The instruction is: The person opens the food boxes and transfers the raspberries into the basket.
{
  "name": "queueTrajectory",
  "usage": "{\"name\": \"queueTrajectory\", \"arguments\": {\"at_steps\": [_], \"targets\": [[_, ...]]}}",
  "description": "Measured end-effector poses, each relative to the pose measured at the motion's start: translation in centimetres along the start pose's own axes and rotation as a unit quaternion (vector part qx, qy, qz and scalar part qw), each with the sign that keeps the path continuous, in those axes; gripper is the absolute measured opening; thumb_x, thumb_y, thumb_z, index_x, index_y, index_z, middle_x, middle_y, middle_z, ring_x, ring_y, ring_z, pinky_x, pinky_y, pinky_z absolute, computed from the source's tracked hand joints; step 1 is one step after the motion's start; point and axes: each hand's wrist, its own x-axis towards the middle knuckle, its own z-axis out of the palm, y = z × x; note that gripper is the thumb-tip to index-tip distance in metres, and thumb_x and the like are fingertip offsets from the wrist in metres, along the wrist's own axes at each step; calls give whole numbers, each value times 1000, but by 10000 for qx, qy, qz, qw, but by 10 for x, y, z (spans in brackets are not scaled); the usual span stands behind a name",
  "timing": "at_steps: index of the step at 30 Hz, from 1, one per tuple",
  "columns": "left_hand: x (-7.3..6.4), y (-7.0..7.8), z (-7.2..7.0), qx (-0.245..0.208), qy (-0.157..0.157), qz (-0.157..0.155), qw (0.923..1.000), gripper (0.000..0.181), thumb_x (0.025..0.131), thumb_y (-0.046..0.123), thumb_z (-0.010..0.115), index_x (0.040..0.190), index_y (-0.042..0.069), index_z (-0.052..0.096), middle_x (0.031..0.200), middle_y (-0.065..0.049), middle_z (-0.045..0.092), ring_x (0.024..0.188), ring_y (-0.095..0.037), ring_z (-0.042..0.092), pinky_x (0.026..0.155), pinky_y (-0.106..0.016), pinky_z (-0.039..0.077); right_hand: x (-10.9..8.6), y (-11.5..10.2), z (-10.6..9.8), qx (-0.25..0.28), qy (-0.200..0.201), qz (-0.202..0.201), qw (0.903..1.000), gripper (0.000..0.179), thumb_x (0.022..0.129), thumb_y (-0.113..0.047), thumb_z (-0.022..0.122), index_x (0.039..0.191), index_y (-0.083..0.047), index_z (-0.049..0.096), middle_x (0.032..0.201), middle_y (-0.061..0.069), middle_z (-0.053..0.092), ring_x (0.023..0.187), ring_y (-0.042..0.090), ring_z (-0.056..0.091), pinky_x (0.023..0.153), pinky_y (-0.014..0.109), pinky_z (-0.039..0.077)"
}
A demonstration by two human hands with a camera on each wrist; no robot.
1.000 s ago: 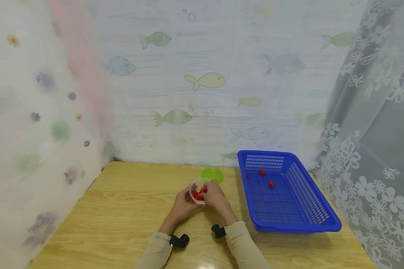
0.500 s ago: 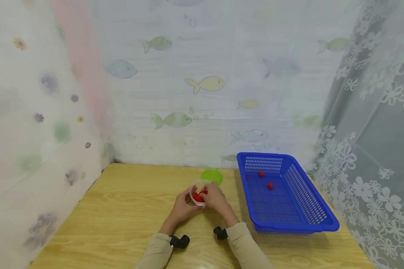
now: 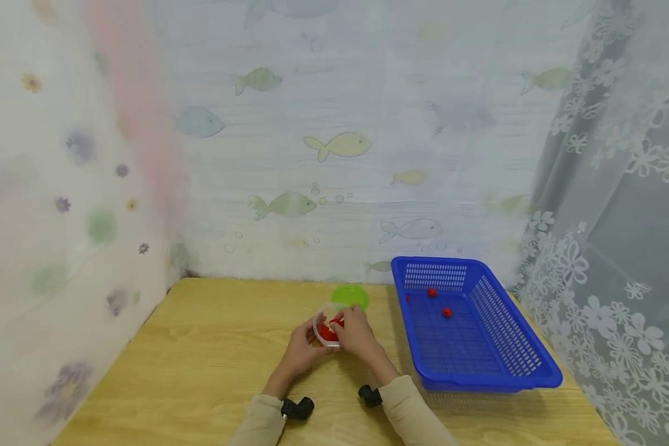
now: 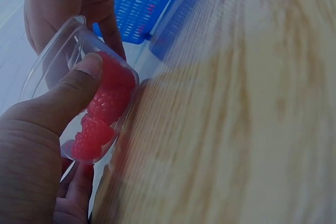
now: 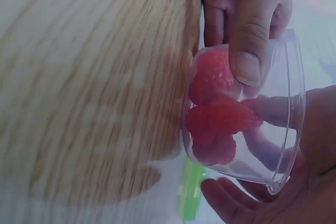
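Note:
My left hand [image 3: 303, 351] grips a small clear plastic tub [image 5: 281, 77] round its side, thumb on the near wall and fingers on the far one. Several red raspberries [image 4: 108, 100] lie on the tub's bottom. The fingers of my right hand [image 3: 355, 334] reach inside the tub from the right. Between thumb and fingertips they pinch a raspberry [image 5: 231, 115], seen through the clear wall in the right wrist view. Some of the right fingertips are blurred by the plastic.
A blue perforated basket [image 3: 479, 379] stands at the right on the wooden table [image 3: 201, 347], with a few raspberries [image 3: 447, 312] in it. A green lid [image 3: 350, 296] lies just behind the tub. Patterned curtains hang at the back and both sides.
The head view has tilted slightly, so everything sits a little lower. My right fingers shift slightly inside the tub among the raspberries, while the left hand keeps its hold.

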Motion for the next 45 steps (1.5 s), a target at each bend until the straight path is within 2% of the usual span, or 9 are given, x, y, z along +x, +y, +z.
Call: {"name": "queueTrajectory", "arguments": {"at_steps": [4, 8, 15, 18, 23, 28, 32, 37, 45], "targets": [[-1, 1, 0, -44, 61, -24, 10000, 84, 81, 10, 87, 150, -8, 42, 147, -28, 51, 138, -42, 48, 113, -50, 40, 1, 2, 2, 41, 271, 27, 9996, 14, 100, -17, 66, 103, -4, 63, 131, 22, 50, 121, 39, 45, 94, 53, 53], [-2, 0, 1, 59, 38, 26, 10000, 85, 82, 13, 87, 150, -9, 41, 146, -29, 52, 137, -43, 49, 112, -52, 40, -3, 2, 1, 254, 660, -97, 9975, 13, 100, -14, 64, 105, -2, 61, 141, 28, 44, 130, 44, 38, 104, 56, 48], [1, 4, -1, 19, 46, -31, 10000, 87, 81, 14, 88, 151, -9, 41, 144, -30, 53, 137, -44, 50, 113, -53, 39, -6, -7, -16, 1060, 989, -424, 9885, 13, 101, -12, 62, 109, -3, 58, 136, 27, 45, 129, 45, 38, 106, 63, 43], [-1, 5, 0, 66, 0, -76, 9999, 87, 82, 18, 88, 151, -8, 41, 145, -29, 52, 137, -43, 49, 113, -52, 39, -14, -15, -30, 1582, 889, -591, 9816, 17, 102, -14, 60, 113, -1, 57, 129, 24, 49, 125, 45, 42, 103, 61, 45], [0, 7, 0, 30, 22, -169, 9999, 87, 80, 18, 89, 151, -6, 43, 145, -27, 53, 138, -41, 50, 114, -52, 38, -27, -28, -59, 2652, 505, -401, 9620, 28, 104, -19, 59, 123, 1, 57, 125, 20, 59, 120, 40, 55, 102, 54, 53], [1, 7, 0, 88, 46, -227, 9997, 87, 80, 18, 89, 150, -6, 43, 145, -26, 54, 138, -41, 49, 115, -52, 38, -34, -36, -87, 3274, 409, -288, 9435, 25, 103, -14, 60, 122, 3, 59, 119, 16, 65, 120, 31, 58, 109, 47, 49], [1, 7, -2, 150, 18, -256, 9996, 85, 81, 17, 88, 150, -6, 43, 146, -25, 53, 139, -41, 48, 114, -52, 38, -39, -39, -114, 3267, 237, -291, 9444, 24, 104, -12, 59, 122, 3, 62, 119, 14, 66, 120, 27, 58, 109, 43, 49], [2, 9, -4, 195, 8, -290, 9994, 85, 81, 16, 88, 151, -6, 43, 146, -25, 53, 140, -40, 48, 114, -51, 38, -35, -29, -144, 2988, 222, -232, 9538, 25, 105, -13, 58, 124, 1, 64, 120, 14, 66, 118, 24, 59, 107, 38, 50], [4, 9, -4, 171, -12, -290, 9994, 87, 80, 18, 89, 150, -8, 42, 144, -26, 54, 138, -41, 49, 113, -51, 39, -14, 16, -175, 2838, 278, 156, 9584, 35, 105, -19, 58, 131, 4, 62, 121, 16, 65, 103, 15, 58, 81, 20, 52]]}}
